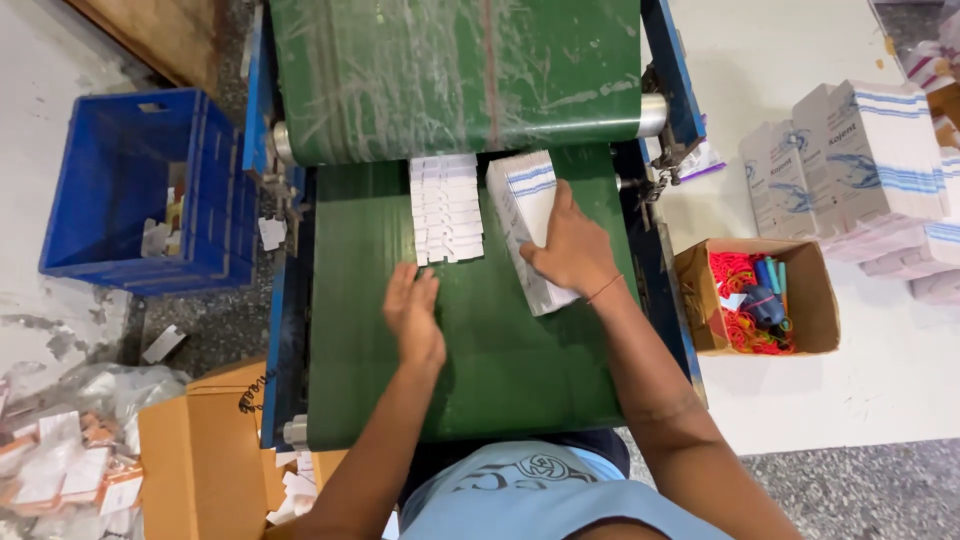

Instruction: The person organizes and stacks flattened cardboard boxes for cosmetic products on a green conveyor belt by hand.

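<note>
A row of overlapping flat white cartons lies on the green conveyor belt, coming out from under a roller. My left hand lies flat and open on the belt just below that row, touching its near end. My right hand presses on a stack of white folded cartons with blue stripes to the right of the row. A thin red thread is around my right wrist.
A blue plastic crate stands to the left of the machine. A small cardboard box with red rubber bands sits on the right, with bundles of white and blue cartons behind it. Brown cardboard boxes and paper scraps lie lower left.
</note>
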